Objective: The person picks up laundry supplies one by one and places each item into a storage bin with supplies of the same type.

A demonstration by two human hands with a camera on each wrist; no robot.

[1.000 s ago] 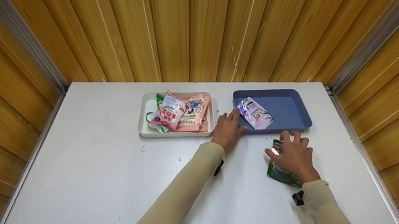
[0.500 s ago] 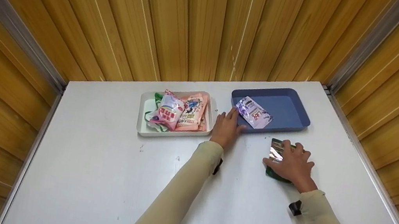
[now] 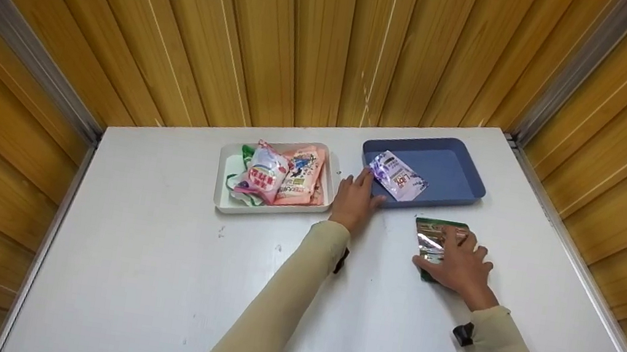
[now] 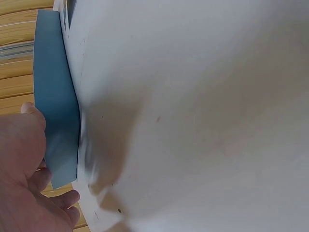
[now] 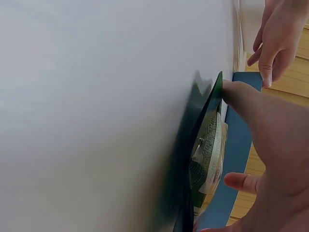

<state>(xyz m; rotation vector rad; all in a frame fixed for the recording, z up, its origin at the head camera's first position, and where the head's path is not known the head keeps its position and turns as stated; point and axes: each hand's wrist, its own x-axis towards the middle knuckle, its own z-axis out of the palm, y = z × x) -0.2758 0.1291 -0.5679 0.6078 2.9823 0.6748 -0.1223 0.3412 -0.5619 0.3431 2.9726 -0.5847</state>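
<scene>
My left hand (image 3: pixel 351 203) rests at the near left corner of a blue tray (image 3: pixel 452 203), its fingers along the left side and its thumb by the front wall. In the left wrist view, fingertips of that left hand (image 4: pixel 29 169) touch the tray's rim. A purple and white sachet (image 3: pixel 403 180) lies inside the tray. My right hand (image 3: pixel 461 263) spans a shiny green packet (image 3: pixel 431 243) on the table, thumb at its left edge and fingers bent over the top. In the right wrist view, the packet (image 5: pixel 207 159) bulges between thumb and fingers, a dark shadow beside it.
Left of my left hand stands a white tray (image 3: pixel 222 181) holding a pink packet (image 3: pixel 265 175), peach packets (image 3: pixel 301 183) and green-and-white packaging. Yellow wood-look walls (image 3: pixel 321 40) enclose the white table (image 3: pixel 150 269) behind and on both sides.
My right hand has settled lower on the green packet, whose upper left end has shifted left and turned. The left hand stays at the blue tray's corner.
</scene>
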